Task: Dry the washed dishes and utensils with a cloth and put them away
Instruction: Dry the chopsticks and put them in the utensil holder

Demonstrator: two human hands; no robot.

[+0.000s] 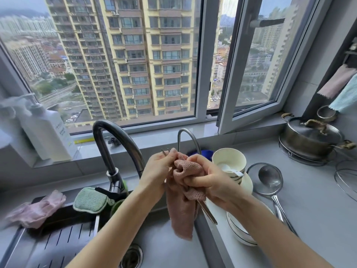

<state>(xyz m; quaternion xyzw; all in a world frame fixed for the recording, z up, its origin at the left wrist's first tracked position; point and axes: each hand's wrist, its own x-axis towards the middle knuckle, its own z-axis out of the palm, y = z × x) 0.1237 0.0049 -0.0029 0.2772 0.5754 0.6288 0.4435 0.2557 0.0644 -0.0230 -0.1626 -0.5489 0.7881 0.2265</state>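
Thin metal chopsticks (165,153) are pinched near their tips by the curled fingers of the left hand (159,166). Their middle is wrapped in a pink cloth (182,192), which is squeezed by the closed fingers of the right hand (210,182); the lower ends (208,212) stick out below that hand. All of this is held above the sink (164,248). Stacked bowls (229,161) and a ladle (270,178) are seen on the counter (309,200) just right of the hands.
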